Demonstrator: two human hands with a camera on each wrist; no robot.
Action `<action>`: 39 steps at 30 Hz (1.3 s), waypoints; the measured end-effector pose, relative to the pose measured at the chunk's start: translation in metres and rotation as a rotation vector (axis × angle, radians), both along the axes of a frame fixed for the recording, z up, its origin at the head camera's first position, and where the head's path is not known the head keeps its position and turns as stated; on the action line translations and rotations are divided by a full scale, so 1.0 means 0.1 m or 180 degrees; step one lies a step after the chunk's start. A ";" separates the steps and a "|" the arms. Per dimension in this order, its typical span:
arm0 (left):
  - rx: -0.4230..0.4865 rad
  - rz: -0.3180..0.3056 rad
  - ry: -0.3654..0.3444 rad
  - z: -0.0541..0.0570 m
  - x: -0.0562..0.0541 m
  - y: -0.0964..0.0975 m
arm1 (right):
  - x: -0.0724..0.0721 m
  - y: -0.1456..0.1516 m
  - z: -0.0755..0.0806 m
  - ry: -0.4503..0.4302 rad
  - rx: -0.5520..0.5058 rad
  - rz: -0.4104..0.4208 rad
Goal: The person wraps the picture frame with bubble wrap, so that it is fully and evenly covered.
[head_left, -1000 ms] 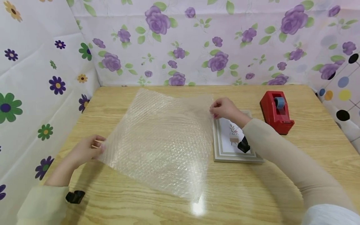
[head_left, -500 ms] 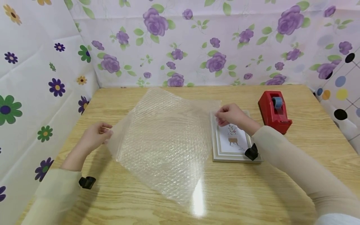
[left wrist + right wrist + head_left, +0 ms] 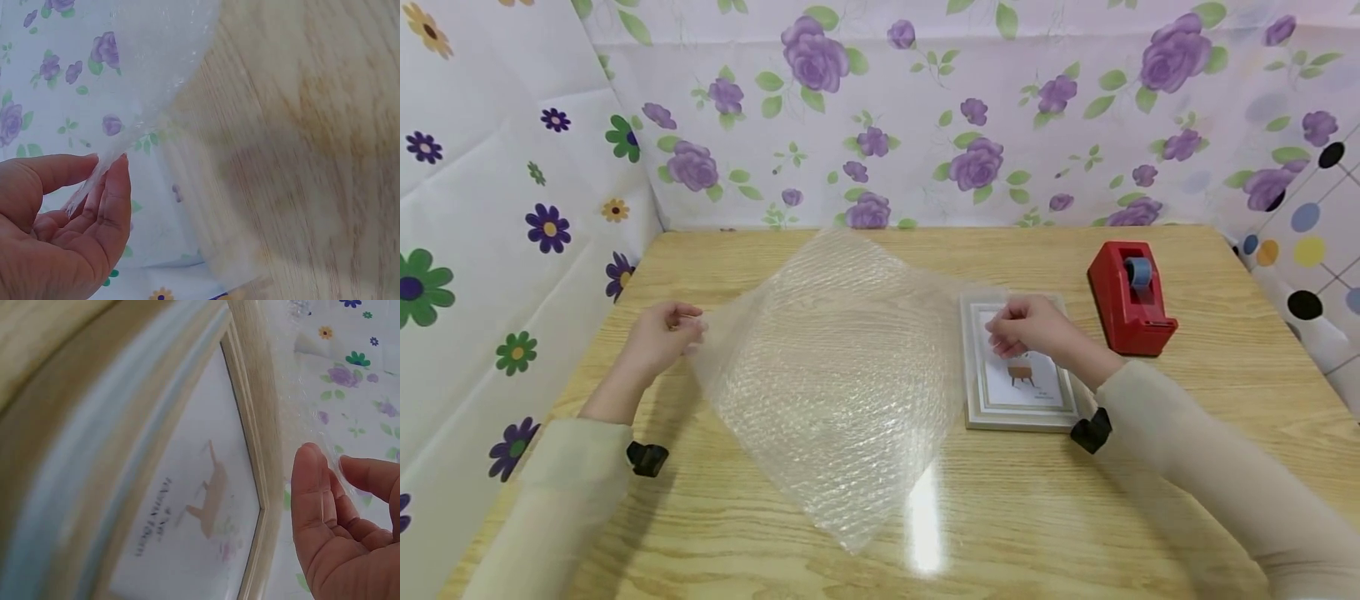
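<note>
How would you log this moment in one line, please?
left hand, right hand: pinching bubble wrap | picture frame: face up | tape dispenser: on table

On the right part of the wooden table [image 3: 1232, 350] there stands a red tape dispenser [image 3: 1123, 308], and in it sits a roll of blue tape [image 3: 1139, 273]. Behind the table is a white back cloth [image 3: 910, 108] with purple roses and green leaves, while at the left side is another white cloth [image 3: 475, 200] with purple, green and orange flowers. At the right edge one can see a dotted cloth [image 3: 1318, 275], which has black, blue, yellow and orange dots among thin lines.
</note>
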State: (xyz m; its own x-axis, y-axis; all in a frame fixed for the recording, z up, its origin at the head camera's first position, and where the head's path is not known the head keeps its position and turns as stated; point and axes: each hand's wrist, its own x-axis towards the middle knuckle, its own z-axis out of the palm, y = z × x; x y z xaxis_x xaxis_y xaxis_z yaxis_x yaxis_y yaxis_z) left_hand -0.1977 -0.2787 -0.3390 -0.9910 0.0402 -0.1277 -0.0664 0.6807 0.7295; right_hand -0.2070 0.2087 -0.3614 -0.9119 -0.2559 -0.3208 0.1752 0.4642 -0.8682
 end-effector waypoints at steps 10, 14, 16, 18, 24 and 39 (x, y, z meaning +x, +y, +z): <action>0.0291 0.0108 0.0039 -0.11 -0.12 0.02 | 0.17 0.11 -0.06 -0.0167 -0.0110 -0.0017; 0.0302 0.0112 0.0031 -0.13 -0.14 0.02 | 0.20 0.14 -0.09 -0.0212 -0.0090 -0.0027; 0.0302 0.0107 0.0016 -0.13 -0.14 0.02 | 0.22 0.15 -0.10 -0.0217 -0.0077 -0.0017; 0.0293 0.0102 -0.0013 -0.13 -0.14 0.02 | 0.24 0.17 -0.11 -0.0234 -0.0074 -0.0016; 0.0130 0.0096 -0.0064 -0.14 -0.13 0.00 | 0.31 0.23 -0.12 -0.0246 -0.0169 0.0011; 0.0439 0.0016 -0.0259 -0.22 -0.11 -0.07 | 0.45 0.38 -0.06 0.0269 0.0220 0.0014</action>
